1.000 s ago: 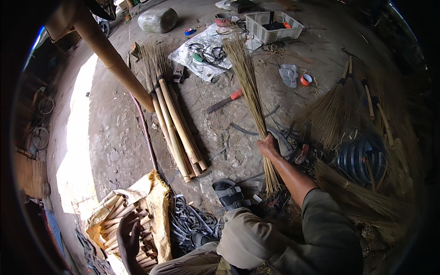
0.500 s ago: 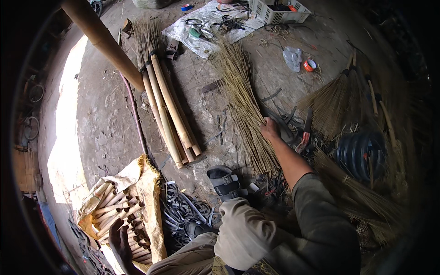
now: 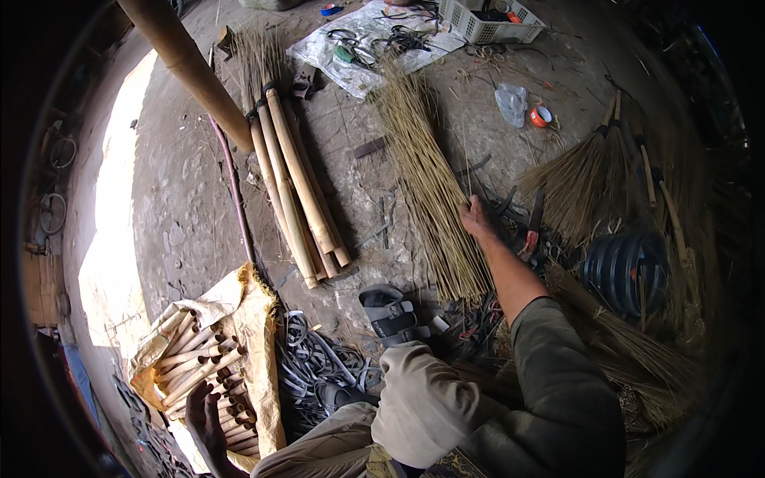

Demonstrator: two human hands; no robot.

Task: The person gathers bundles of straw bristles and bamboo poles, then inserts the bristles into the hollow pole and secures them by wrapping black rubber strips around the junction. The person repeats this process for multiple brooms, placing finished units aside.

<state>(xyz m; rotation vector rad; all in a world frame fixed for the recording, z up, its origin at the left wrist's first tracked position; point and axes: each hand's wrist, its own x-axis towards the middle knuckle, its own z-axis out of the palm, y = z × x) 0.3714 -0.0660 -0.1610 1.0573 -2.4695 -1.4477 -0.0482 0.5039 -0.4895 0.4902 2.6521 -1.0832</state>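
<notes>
The left hand (image 3: 205, 422), loosely open, hangs by bamboo tubes (image 3: 199, 368) in a pale sack (image 3: 267, 346); the right hand (image 3: 478, 219) touches the right edge of a loose bundle of sticks (image 3: 434, 187), though whether it grips any cannot be told. Rightward from the sack come long-handled brooms (image 3: 304, 187) on the floor (image 3: 183, 207), grey straps (image 3: 319, 362), the sticks, spread mid-floor, orange tape (image 3: 541, 117), more brooms (image 3: 578, 175) and a blue bottle (image 3: 625, 271).

Bamboo tubes (image 3: 205, 373) lie in a sack (image 3: 259, 358), left of the sticks (image 3: 430, 183).
</notes>
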